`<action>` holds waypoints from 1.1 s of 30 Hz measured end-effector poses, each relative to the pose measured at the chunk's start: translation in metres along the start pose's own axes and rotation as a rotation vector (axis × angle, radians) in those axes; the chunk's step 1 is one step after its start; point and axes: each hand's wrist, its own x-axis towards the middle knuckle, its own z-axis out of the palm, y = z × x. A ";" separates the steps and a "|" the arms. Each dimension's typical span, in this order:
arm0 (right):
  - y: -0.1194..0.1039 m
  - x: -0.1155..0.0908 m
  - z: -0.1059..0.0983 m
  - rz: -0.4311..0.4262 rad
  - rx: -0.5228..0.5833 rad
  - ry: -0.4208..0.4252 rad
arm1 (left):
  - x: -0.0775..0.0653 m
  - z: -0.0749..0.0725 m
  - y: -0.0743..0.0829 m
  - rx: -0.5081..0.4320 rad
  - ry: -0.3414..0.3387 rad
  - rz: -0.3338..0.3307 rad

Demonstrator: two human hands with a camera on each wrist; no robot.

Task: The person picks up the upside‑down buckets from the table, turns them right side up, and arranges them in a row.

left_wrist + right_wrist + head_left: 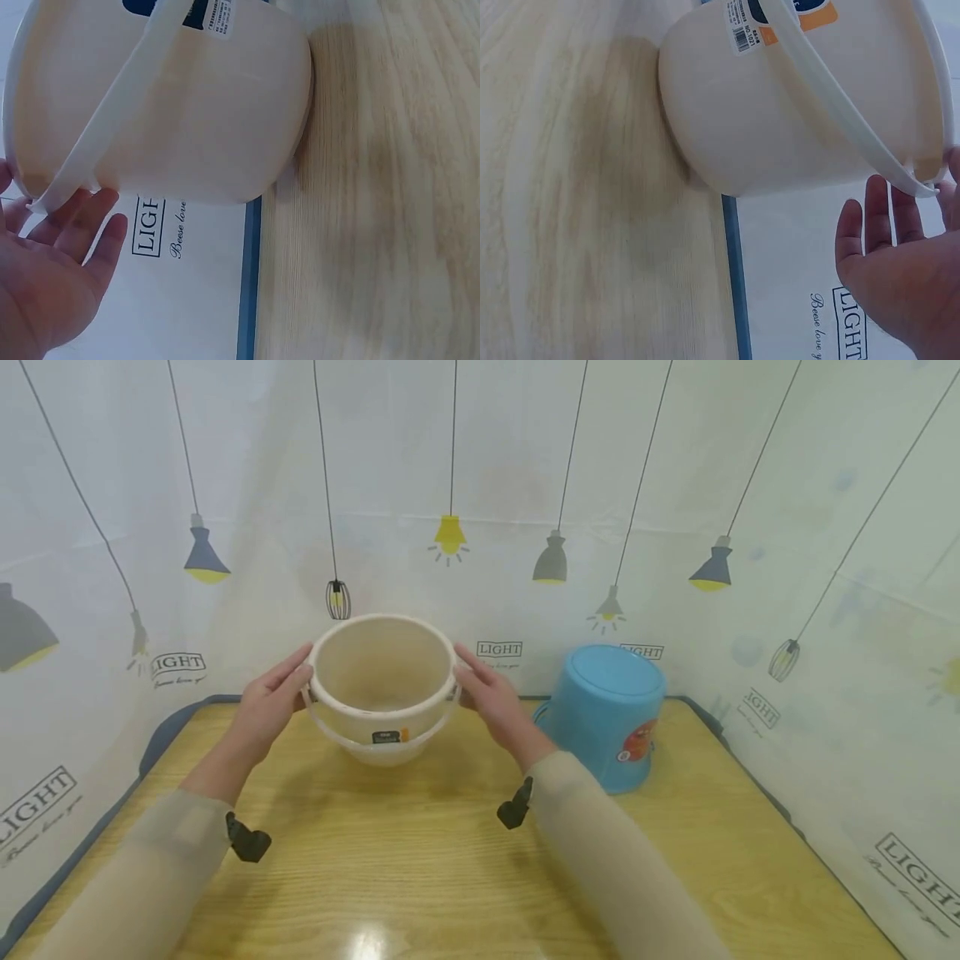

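Note:
A cream-coloured bucket (385, 743) is upright near the back of the wooden table (420, 877), its opening tipped slightly forward. Its white handle (378, 747) hangs down across the front, over a dark label with a barcode sticker. My left hand (266, 706) holds the bucket's rim at the left, thumb near the rim's edge and fingers by the handle joint. On the opposite side my right hand (491, 697) grips the rim the same way. Both wrist views show fingertips right at the handle's ends, with the base close to the wood.
A blue bucket (600, 718) stands upside down at the back right, a red sticker on its side and its handle at the left. Wall sheets (510, 460) printed with hanging lamps and LIGHT lettering enclose the table's back and sides.

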 end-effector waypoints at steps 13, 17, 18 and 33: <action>-0.008 0.018 0.013 0.067 0.018 0.074 | 0.019 0.006 -0.005 0.023 0.038 -0.023; -0.010 0.023 0.018 0.101 0.021 0.091 | 0.021 0.007 -0.007 0.010 0.045 -0.037; -0.010 0.024 0.018 0.108 0.023 0.092 | 0.022 0.008 -0.008 0.004 0.045 -0.043; -0.008 0.027 0.018 0.147 0.020 0.095 | 0.021 0.007 -0.009 -0.028 0.053 -0.089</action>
